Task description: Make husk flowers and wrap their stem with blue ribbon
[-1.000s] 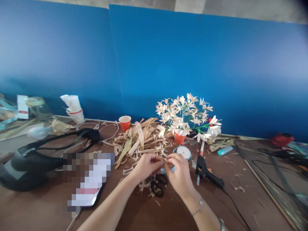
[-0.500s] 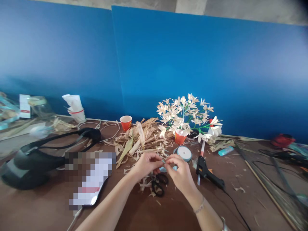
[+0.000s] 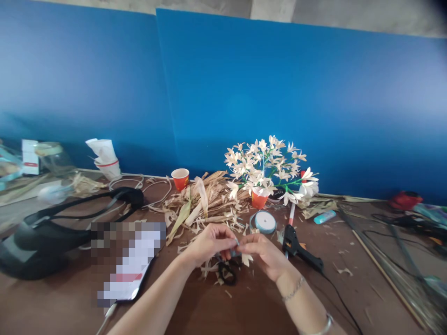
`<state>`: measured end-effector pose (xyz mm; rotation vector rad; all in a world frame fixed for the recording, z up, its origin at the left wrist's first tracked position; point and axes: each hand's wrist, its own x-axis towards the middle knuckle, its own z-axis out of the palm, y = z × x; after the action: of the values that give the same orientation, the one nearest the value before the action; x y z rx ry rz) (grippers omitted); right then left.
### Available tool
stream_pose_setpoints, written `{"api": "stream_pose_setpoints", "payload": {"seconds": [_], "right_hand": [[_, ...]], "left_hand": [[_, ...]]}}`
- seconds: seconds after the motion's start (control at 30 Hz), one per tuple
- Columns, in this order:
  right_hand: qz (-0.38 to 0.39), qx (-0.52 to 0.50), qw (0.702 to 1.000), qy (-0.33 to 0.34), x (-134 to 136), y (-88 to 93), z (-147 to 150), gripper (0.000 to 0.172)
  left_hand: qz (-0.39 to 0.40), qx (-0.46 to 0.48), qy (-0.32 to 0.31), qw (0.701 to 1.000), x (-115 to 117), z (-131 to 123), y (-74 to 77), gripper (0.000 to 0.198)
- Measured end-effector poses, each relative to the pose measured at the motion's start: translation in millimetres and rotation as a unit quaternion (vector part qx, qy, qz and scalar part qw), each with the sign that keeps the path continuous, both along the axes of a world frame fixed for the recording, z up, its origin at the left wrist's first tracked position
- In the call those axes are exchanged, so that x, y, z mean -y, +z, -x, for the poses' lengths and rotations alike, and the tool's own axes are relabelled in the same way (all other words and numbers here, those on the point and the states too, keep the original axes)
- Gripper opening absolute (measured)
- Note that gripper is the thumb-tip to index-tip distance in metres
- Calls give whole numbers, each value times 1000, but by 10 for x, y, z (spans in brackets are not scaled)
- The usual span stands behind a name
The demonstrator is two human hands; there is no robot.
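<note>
My left hand (image 3: 214, 242) is closed, its thumb and forefinger pinching a thin light blue strip (image 3: 238, 242) that looks like ribbon. Fingertip to fingertip with it, my right hand (image 3: 265, 256) is closed in a pinch at the strip's other side. A small cream husk flower (image 3: 247, 259) shows just below the right fingers; whether they hold it too is unclear. Black-handled scissors (image 3: 227, 274) lie under the hands, blades hidden, among husk scraps. Just beyond the hands is a spool of light blue ribbon (image 3: 265, 222).
A heap of dried corn husks (image 3: 206, 197) lies behind, beside an orange paper cup (image 3: 180, 179). Cream husk flowers (image 3: 263, 163) stand in another cup (image 3: 259, 201). A corded glue gun (image 3: 296, 249) rests right; a phone (image 3: 134, 265) and a black strapped item (image 3: 52, 232) lie left.
My hands have lowered slightly, and the right wrist has turned so its fingers point more to the left. The cream flower now shows beneath the right fingers.
</note>
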<state>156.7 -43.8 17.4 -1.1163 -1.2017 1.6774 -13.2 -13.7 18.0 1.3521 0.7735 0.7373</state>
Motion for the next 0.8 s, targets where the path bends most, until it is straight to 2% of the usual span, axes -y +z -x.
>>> {"api": "stream_pose_setpoints", "payload": {"seconds": [0.07, 0.13, 0.17, 0.23, 0.3, 0.4, 0.5, 0.6, 0.67, 0.73, 0.8], "right_hand": [[-36, 48, 998, -21, -3, 5, 20, 11], [-127, 137, 980, -63, -1, 9, 51, 11], [-193, 189, 959, -89, 2, 6, 68, 11], [-321, 277, 896, -133, 12, -6, 98, 5], [-405, 341, 833, -161, 24, -22, 118, 5], [-452, 410, 770, -185, 45, -27, 130, 10], [-470, 446, 734, -206, 67, -6, 137, 12], [-478, 453, 721, -216, 78, 6, 146, 11], [-474, 439, 733, -213, 73, -4, 148, 11], [-457, 408, 764, -205, 59, -22, 144, 11], [-419, 360, 810, -196, 41, -33, 136, 11]], "left_hand": [[-12, -12, 19, 1000, -8, -12, -15, 17], [-22, -21, 42, 999, -18, -24, -33, 16], [-24, -26, 52, 998, -23, -30, -42, 16], [-28, -31, 67, 997, -30, -41, -58, 17], [-30, -32, 76, 996, -34, -51, -68, 17], [-21, -34, 78, 996, -38, -61, -67, 17], [-2, -36, 82, 996, -46, -65, -53, 17], [6, -25, 88, 996, -60, -61, -45, 18], [2, -18, 87, 996, -70, -53, -48, 19], [-1, -15, 87, 996, -78, -43, -54, 20], [-1, -17, 89, 996, -82, -33, -58, 21]]}}
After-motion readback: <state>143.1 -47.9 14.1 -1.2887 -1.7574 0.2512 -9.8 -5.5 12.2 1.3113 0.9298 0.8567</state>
